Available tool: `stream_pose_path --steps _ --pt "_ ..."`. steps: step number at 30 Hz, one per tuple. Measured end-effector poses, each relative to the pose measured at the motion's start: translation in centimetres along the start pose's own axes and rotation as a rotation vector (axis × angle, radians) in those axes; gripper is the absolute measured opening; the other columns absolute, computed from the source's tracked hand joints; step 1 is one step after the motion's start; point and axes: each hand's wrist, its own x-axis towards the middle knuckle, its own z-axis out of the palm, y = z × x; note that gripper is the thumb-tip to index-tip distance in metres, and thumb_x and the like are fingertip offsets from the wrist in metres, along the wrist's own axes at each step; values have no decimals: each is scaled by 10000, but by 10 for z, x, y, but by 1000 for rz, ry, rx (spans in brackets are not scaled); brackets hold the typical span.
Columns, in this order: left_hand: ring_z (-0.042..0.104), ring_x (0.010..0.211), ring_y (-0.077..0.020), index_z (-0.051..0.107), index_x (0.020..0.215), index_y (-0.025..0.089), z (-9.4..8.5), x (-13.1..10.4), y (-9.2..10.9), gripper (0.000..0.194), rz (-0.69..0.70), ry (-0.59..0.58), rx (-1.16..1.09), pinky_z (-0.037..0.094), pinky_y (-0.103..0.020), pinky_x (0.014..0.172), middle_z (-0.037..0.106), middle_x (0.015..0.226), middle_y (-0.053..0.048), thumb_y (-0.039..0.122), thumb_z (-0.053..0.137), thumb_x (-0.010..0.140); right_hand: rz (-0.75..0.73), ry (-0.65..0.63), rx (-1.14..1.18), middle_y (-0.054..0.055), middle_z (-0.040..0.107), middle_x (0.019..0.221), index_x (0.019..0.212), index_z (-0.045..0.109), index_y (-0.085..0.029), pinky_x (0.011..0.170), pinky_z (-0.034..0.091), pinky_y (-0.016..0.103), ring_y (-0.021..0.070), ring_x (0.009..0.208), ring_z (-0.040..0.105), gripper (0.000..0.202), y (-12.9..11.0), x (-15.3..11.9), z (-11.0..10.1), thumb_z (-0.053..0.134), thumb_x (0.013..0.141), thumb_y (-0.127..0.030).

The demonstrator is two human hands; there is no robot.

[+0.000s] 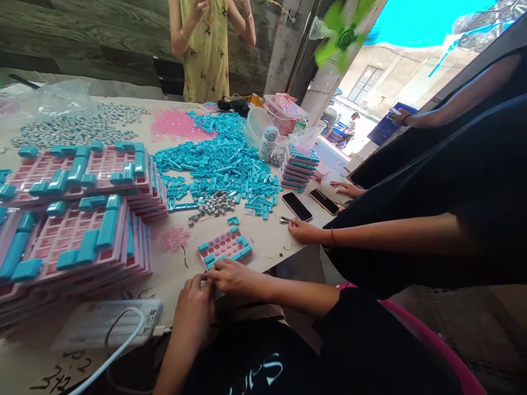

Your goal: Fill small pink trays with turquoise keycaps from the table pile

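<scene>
A strip of bare tabletop [265, 238] lies open right of the frame's centre, between the pink-and-blue tray [224, 247] and a dark phone [297, 207]; a co-worker's hand [304, 231] bounds it on the right. The right hand [233, 277] and left hand [192, 302] crowd the tray's near side. Tall tray stacks [99, 241] wall off the left, a blue heap [222, 159] bars the upper middle, and a power bank [90, 321] obstructs the lower left.
</scene>
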Motion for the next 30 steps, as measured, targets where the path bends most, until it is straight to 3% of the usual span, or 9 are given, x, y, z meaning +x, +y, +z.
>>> stream_pose_path --steps 6,8,11,16,22,25,30 --pt "582 878 -253 569 1164 154 -10 -6 13 327 -130 58 -50 437 -368 729 623 1028 -115 237 455 869 100 132 107 79 597 832 877 640 -103 677 415 301 176 779 504 157 3 -6 -2 508 882 -189" --pt "592 884 -237 577 1157 182 -14 -3 15 314 -158 89 -95 429 -360 741 633 1038 -103 260 476 870 160 267 242 68 607 779 795 654 -128 679 423 280 153 742 531 197 17 -6 -5 496 890 -197" --pt "582 947 -224 600 1103 205 -17 3 12 272 -77 75 -120 411 -363 777 628 1093 -95 181 486 858 279 459 361 85 647 843 839 680 -145 747 435 299 161 810 579 209 49 6 -12 497 891 -232" --pt "561 931 -229 541 1195 174 -14 -1 15 368 -53 -45 2 395 -378 748 599 1166 -106 90 442 850 234 315 450 85 674 889 927 689 -146 761 450 284 156 808 610 182 92 51 -15 527 873 -209" --pt "535 983 -239 478 1271 136 -17 -15 22 420 -74 -79 59 387 -386 768 557 1254 -101 89 429 856 333 180 382 106 647 978 1091 630 -120 777 440 273 156 819 609 255 107 108 2 517 866 -156" --pt "550 945 -237 512 1233 158 -24 -23 19 387 -121 -89 34 385 -379 743 585 1210 -92 124 470 850 377 159 286 111 606 1038 1093 627 -146 776 432 280 178 876 598 267 111 118 2 470 878 -151" --pt "569 897 -237 566 1155 192 -34 -36 10 310 -187 -47 4 372 -379 751 641 1085 -79 208 525 848 356 64 214 135 535 1113 1170 571 -161 723 428 289 187 817 588 335 117 120 9 542 845 -239"
